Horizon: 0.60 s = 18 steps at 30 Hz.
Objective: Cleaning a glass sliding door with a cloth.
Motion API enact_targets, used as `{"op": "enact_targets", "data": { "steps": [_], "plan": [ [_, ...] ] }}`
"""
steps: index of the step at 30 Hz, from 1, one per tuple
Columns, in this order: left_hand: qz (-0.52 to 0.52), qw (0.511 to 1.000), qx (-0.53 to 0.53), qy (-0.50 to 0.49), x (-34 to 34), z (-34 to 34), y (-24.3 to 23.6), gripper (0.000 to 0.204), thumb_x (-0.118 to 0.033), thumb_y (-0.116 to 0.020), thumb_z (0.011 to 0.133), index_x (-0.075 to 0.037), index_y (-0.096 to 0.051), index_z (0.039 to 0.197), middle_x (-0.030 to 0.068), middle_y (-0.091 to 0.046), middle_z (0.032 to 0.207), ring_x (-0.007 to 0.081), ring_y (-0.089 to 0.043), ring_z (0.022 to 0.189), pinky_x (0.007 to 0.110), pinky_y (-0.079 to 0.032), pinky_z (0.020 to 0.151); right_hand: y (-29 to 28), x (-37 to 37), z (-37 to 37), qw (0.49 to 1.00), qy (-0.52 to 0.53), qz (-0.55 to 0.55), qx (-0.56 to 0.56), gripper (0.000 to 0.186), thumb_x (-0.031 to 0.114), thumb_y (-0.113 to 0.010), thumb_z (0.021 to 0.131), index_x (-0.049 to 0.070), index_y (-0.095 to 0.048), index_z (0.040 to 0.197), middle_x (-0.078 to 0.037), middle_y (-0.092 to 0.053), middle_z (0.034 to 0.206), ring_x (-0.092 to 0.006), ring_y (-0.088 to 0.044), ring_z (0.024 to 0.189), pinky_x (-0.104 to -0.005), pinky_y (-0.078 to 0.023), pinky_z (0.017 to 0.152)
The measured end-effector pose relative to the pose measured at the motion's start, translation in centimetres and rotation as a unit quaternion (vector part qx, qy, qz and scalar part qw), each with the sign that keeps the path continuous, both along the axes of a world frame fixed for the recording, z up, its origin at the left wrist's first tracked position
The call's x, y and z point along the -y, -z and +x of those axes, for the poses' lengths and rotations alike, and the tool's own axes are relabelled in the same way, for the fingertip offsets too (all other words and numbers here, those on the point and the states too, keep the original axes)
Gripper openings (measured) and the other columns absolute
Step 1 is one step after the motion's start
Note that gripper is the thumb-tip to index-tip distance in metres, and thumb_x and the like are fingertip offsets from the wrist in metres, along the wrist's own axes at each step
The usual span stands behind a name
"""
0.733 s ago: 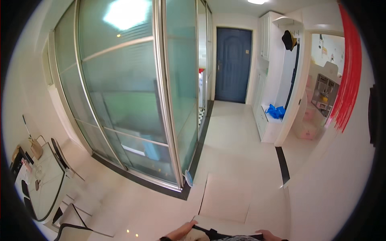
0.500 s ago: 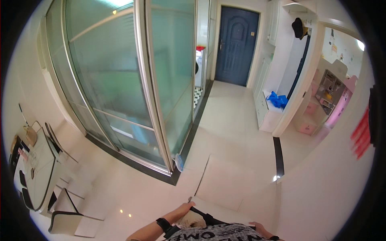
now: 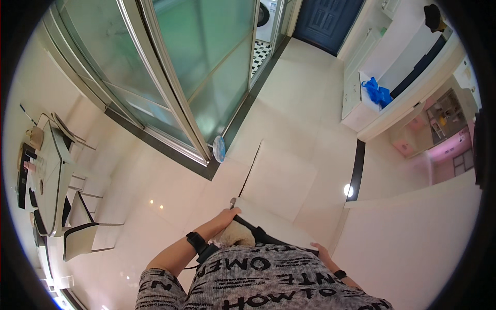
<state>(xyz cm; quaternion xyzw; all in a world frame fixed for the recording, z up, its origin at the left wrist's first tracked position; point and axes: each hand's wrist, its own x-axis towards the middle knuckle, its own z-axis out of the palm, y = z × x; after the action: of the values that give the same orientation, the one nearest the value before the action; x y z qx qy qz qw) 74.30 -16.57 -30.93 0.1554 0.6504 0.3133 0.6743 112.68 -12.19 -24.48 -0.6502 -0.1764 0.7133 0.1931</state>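
Observation:
In front of my torso is a white, black-edged panel (image 3: 276, 223) that looks like the back of a chair. My left hand (image 3: 226, 216) is closed round its left end, beside a small metal tube end (image 3: 233, 202). At its right end my right hand (image 3: 321, 252) grips the edge, its fingers partly hidden. A pale, dark-edged square (image 3: 284, 178) extends ahead of the panel; I cannot tell whether it is a seat or floor. Something cream and fluffy (image 3: 235, 235) shows between my left forearm and my patterned shirt. Black bands circle both wrists.
Frosted glass sliding doors (image 3: 206, 67) stand ahead left, with a round blue-and-white object (image 3: 219, 149) at their corner. A table (image 3: 49, 181) and chairs (image 3: 81, 240) are far left. A white cabinet (image 3: 356, 106) bears a blue bag (image 3: 377, 93). A dark blue door (image 3: 325, 23) closes the hallway.
My view has tilted downward, so the hands, panel and floor sit higher in the picture and more of my shirt shows. Both hands keep their hold on the panel.

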Motion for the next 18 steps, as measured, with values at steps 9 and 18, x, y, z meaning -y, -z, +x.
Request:
{"op": "enact_targets", "data": {
  "steps": [9,18],
  "plan": [
    [0.060,0.997,-0.017,-0.051,-3.5,-2.9,-2.4,0.058,-0.040,-0.050,0.077,0.015,-0.056,0.096,0.0170,-0.061,0.086,0.0239,-0.058,0.078,0.032,-0.044,0.070,4.2,-6.0,-1.3,0.996,0.031,-0.031,-0.078,0.021,0.019,-0.062,0.078,0.011,-0.051,0.094,-0.004,-0.056,0.089,-0.0170,-0.057,0.075,-0.0296,-0.050,0.063],
    [0.091,0.982,0.001,-0.167,-6.1,-4.4,-0.4,0.050,-0.036,-0.048,0.082,0.010,-0.057,0.097,0.0136,-0.062,0.089,0.0199,-0.057,0.078,0.031,-0.044,0.073,1.7,-18.5,-7.2,0.993,-0.105,0.022,-0.040,0.025,0.022,-0.063,0.076,0.009,-0.052,0.094,-0.006,-0.055,0.086,-0.0182,-0.056,0.075,-0.0325,-0.049,0.064]
  ]
}}
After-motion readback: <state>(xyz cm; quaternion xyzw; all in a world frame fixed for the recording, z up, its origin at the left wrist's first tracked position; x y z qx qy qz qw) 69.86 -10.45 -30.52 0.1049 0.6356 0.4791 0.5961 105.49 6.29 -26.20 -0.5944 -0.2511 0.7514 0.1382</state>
